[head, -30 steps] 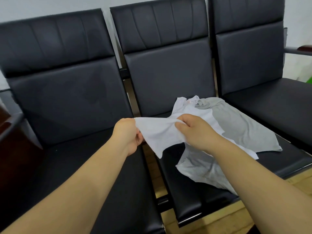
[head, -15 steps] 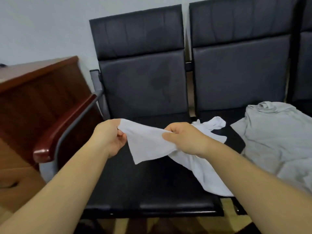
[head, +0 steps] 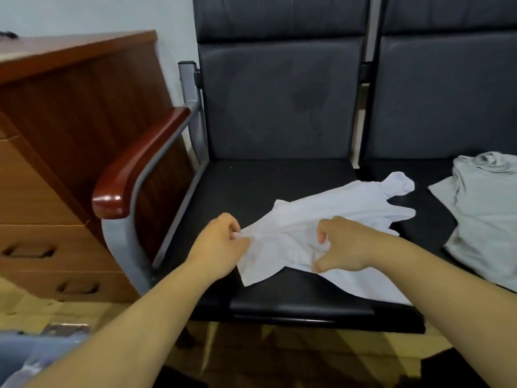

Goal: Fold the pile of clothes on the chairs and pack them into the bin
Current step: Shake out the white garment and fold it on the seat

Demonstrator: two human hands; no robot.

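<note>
While your left hand pinches the near edge of the shirt and your right hand clutches a bunch just beside it, the shirt lies on the left seat, its long axis running from your grips out toward 2 o'clock. Most cloth lies beyond your right hand, so that one likely leads the spreading.
</note>
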